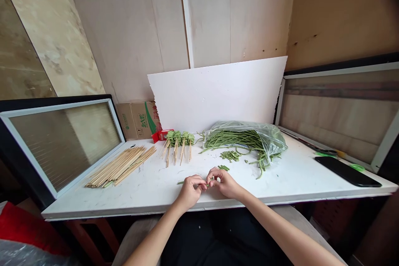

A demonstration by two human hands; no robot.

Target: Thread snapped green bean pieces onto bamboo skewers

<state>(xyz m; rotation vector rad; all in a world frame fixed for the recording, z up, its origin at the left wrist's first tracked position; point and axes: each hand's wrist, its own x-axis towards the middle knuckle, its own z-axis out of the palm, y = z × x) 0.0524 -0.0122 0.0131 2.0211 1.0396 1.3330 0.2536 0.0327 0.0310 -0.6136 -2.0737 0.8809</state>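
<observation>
Near the table's front edge, my left hand (190, 192) and my right hand (225, 183) meet, both with fingers pinched. Between their fingertips is a long green bean (180, 183), one end of which sticks out left of my left hand; the fingers cover most of it. Just beyond my right hand lie a few short bean pieces (223, 167) in a row. Farther back is a small heap of cut bean pieces (230, 156). Behind it, a clear plastic bag (274, 138) holds many whole long beans (233, 139).
Bundles of skewered beans (181, 138) lie at the back, sticks toward me. Many bare bamboo skewers (120, 168) spread over the left of the white table (140, 199). A black phone (347, 171) lies at right. A cardboard box (134, 120) and a white board (218, 95) stand behind.
</observation>
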